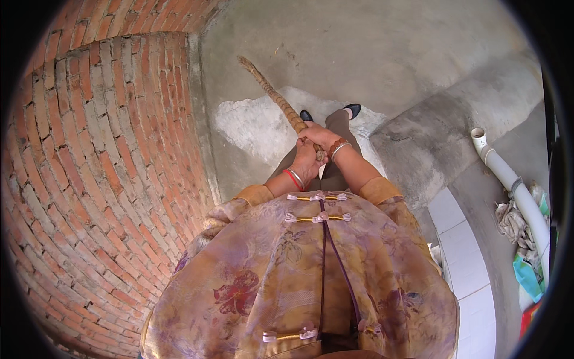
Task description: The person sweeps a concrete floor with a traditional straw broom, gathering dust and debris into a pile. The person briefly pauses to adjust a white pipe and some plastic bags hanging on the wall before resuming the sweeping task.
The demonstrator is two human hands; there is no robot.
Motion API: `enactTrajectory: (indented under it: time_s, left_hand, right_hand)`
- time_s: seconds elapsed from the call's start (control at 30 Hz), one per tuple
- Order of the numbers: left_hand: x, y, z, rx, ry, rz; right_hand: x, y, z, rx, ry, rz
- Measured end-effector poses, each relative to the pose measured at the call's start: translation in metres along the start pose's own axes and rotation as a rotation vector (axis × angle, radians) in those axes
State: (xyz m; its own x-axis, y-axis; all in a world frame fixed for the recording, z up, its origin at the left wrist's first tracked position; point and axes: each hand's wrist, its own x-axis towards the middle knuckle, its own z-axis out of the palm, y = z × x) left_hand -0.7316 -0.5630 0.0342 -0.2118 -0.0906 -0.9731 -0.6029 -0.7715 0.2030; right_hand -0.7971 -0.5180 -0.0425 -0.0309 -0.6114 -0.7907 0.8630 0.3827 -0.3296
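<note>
A long straw hand broom (280,102), wound at intervals with cord, slants away from me to the upper left. Its far tip is frayed, while the thicker end comes back between my hands. My left hand (307,162), with a red cord and a silver bangle at the wrist, wraps around the near end, whose blunt butt shows by the fingers. Just beyond it my right hand (317,133), wearing brown beads and a silver bangle, grips the same shaft from above. Some of the fingers are hidden.
A brick wall (112,157) rises along my left. Underfoot, the concrete floor (367,45) carries a pale patch (242,123). To the right are a raised concrete ledge (426,134), white tiles (466,251), a plastic pipe (506,172) and crumpled bags (529,273).
</note>
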Motion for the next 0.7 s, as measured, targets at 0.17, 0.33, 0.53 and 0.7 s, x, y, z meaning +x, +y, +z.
enactTrajectory:
  time_s: [0.17,0.33,0.53,0.7]
  left_hand:
    - [0.052,-0.001,-0.018,-0.134,0.014,-0.068]
    - [0.040,0.016,0.033,0.107,-0.265,-0.023]
    - [0.037,0.027,0.025,0.105,-0.533,0.014]
    - [-0.005,0.038,0.009,0.054,-0.457,0.120]
  right_hand:
    - [0.055,0.034,-0.025,-0.372,0.191,0.042]
    - [0.007,0.010,-0.068,0.097,0.385,-0.146]
    - [-0.039,-0.041,-0.030,-0.230,0.786,-0.319]
    - [-0.028,-0.037,-0.007,-0.260,0.664,-0.353]
